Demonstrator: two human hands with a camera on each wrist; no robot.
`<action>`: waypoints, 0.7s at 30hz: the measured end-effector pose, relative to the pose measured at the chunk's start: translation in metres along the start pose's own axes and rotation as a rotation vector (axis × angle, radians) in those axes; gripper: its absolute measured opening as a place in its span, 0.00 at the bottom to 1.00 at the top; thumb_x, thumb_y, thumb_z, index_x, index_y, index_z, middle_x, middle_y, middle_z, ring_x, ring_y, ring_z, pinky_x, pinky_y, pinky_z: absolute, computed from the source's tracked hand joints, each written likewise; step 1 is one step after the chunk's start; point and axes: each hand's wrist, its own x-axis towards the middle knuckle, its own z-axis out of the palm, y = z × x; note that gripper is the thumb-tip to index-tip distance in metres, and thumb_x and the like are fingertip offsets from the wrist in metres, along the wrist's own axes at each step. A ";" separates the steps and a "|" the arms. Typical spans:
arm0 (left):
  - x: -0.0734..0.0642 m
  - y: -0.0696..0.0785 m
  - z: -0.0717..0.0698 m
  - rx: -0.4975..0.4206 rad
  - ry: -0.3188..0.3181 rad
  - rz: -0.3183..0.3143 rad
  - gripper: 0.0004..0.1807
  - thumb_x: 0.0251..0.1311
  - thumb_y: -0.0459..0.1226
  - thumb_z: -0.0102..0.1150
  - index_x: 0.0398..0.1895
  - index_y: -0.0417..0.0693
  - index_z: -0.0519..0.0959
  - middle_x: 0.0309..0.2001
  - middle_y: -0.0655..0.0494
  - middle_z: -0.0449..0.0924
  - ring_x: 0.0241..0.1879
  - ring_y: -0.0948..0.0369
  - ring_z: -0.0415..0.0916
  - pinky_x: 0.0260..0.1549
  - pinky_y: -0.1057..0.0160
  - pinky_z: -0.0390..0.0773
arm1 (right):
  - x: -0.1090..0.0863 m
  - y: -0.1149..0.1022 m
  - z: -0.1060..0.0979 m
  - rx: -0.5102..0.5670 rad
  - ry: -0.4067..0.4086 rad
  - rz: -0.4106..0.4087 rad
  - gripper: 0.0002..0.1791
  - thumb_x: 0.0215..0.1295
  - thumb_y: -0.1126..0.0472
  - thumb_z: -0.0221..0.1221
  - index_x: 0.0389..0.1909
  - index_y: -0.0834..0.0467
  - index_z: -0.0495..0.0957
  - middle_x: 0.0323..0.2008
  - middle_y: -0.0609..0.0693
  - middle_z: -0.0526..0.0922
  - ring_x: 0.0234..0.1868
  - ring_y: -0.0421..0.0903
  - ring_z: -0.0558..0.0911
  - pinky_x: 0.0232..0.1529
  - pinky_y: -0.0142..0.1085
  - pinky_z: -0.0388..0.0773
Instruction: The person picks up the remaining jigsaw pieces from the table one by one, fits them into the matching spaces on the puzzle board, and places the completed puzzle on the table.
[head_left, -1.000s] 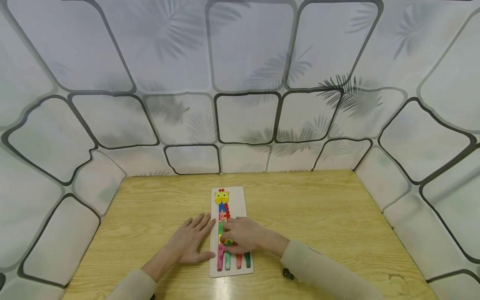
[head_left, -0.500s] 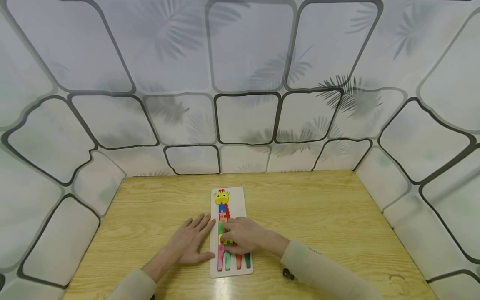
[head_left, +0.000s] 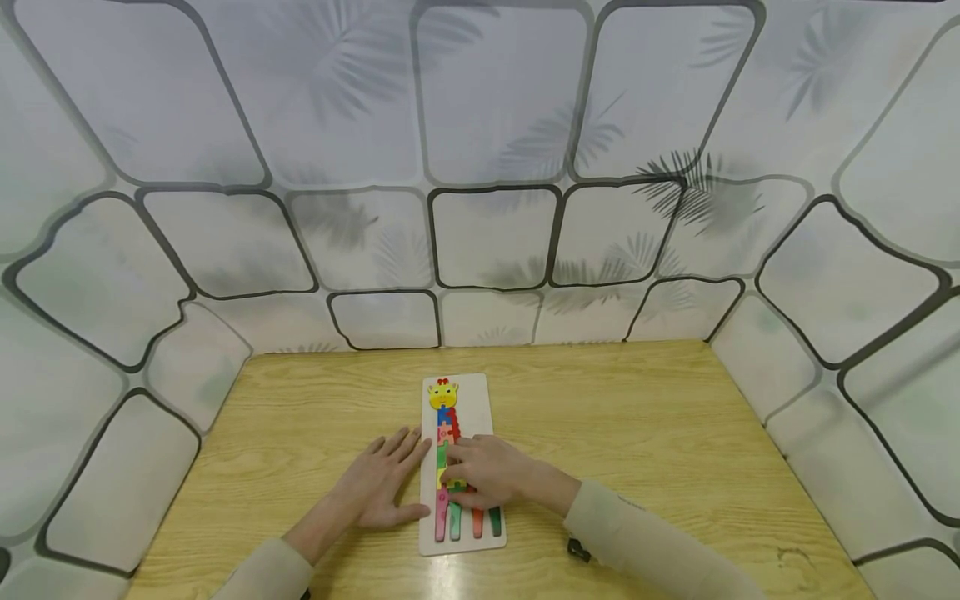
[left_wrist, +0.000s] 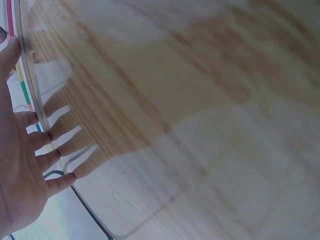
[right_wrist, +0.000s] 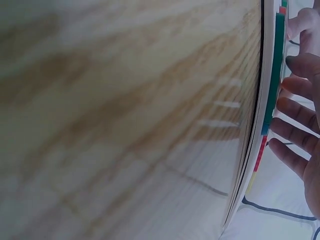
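Note:
A white board [head_left: 476, 402] carrying a colourful giraffe jigsaw puzzle lies on the table in the head view. Its yellow giraffe head [head_left: 443, 395] is at the far end. Pink [head_left: 441, 521], light green [head_left: 455, 523], red [head_left: 477, 522] and dark green [head_left: 495, 521] legs point toward me. With fingers spread, my left hand [head_left: 382, 483] rests at the board's left edge, fingertips and thumb touching it. My right hand [head_left: 491, 468] lies over the middle pieces, hiding part of the body; its fingers look extended against the pieces in the right wrist view.
The wooden table [head_left: 637, 433] runs back to a pale curtain [head_left: 491, 237] with a stone and leaf pattern, which also closes both sides. A small black object [head_left: 577, 548] shows beside the right forearm.

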 end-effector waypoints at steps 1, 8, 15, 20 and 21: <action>0.000 0.000 0.000 -0.001 -0.001 -0.001 0.57 0.63 0.75 0.48 0.84 0.47 0.59 0.83 0.40 0.59 0.81 0.40 0.60 0.74 0.35 0.68 | -0.001 0.000 0.000 0.002 0.000 0.002 0.19 0.78 0.38 0.55 0.58 0.40 0.85 0.51 0.40 0.84 0.47 0.36 0.81 0.50 0.31 0.82; 0.002 -0.002 0.000 -0.018 -0.011 -0.006 0.57 0.63 0.75 0.48 0.84 0.47 0.59 0.83 0.41 0.59 0.81 0.40 0.60 0.75 0.35 0.68 | -0.013 0.003 -0.005 0.067 0.000 0.063 0.21 0.78 0.39 0.56 0.62 0.42 0.83 0.56 0.43 0.84 0.52 0.39 0.83 0.55 0.35 0.83; 0.001 -0.005 -0.001 -0.058 -0.015 -0.020 0.57 0.64 0.75 0.48 0.84 0.47 0.57 0.83 0.40 0.57 0.82 0.40 0.58 0.76 0.35 0.65 | -0.032 0.014 -0.003 0.072 0.030 0.153 0.27 0.77 0.34 0.54 0.66 0.44 0.81 0.57 0.44 0.84 0.53 0.40 0.83 0.56 0.35 0.83; -0.001 -0.007 -0.001 -0.055 0.015 -0.026 0.57 0.64 0.74 0.49 0.84 0.45 0.57 0.83 0.39 0.57 0.82 0.39 0.58 0.77 0.36 0.65 | -0.052 0.022 -0.004 0.052 0.088 0.218 0.25 0.74 0.38 0.59 0.64 0.45 0.83 0.56 0.44 0.85 0.55 0.42 0.84 0.58 0.39 0.84; -0.002 -0.007 -0.002 -0.059 0.023 -0.027 0.57 0.63 0.74 0.50 0.84 0.44 0.57 0.83 0.39 0.57 0.82 0.39 0.59 0.77 0.36 0.65 | -0.056 0.024 -0.003 0.042 0.104 0.232 0.25 0.73 0.38 0.60 0.63 0.45 0.83 0.56 0.44 0.85 0.56 0.43 0.84 0.59 0.40 0.84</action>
